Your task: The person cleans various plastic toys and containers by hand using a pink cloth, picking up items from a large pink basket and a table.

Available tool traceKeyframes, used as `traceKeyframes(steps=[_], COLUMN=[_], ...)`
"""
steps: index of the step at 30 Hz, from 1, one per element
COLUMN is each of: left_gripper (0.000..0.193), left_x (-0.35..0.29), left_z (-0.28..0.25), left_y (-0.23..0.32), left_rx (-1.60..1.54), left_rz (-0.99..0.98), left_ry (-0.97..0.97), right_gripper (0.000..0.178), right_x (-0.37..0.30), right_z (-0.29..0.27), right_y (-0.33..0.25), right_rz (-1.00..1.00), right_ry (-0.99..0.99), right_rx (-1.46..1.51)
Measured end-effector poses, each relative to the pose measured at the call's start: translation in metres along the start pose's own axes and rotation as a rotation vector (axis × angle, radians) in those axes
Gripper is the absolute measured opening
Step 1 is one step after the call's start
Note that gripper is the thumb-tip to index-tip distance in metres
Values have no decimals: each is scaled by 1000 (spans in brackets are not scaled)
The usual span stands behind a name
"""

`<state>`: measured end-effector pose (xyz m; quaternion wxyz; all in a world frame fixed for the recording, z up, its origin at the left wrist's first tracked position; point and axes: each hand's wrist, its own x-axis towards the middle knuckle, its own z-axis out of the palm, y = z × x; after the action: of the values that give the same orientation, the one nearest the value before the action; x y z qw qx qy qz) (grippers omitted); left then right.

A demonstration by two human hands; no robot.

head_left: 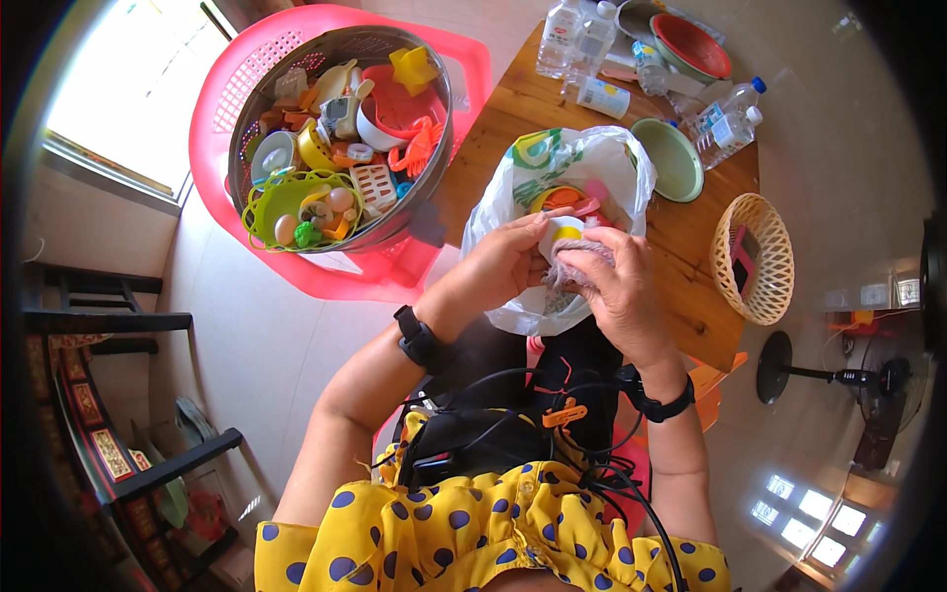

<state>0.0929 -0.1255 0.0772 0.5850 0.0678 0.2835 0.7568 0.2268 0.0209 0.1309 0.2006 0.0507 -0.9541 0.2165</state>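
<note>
White-and-yellow, a small toy [565, 232] at frame centre sits clamped in the left hand [501, 264], seemingly mid-wipe against a greyish cloth [572, 266] pinched by the right hand [623, 291], while other toys [316, 144], whether finished I cannot tell, lie in the upper-left basin [400, 221] and central plastic bag [496, 195].

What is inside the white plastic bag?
An orange item and a pink item show inside the bag. The left hand and right hand hide part of its opening; anything lower down is covered.
</note>
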Motion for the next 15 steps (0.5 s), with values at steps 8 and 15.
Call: traceKeyframes(steps=[8,15], left_gripper=[49,64], left_x=[-1,5], left_z=[-7,0], left_y=[4,-11], left_rx=[85,213], left_rz=[-71,-124], left_ry=[-47,13], right_gripper=[37,24], right_x=[-6,-13], right_z=[9,15], right_y=[12,17], right_rz=[110,488], right_ry=[112,146], right_rx=[139,612])
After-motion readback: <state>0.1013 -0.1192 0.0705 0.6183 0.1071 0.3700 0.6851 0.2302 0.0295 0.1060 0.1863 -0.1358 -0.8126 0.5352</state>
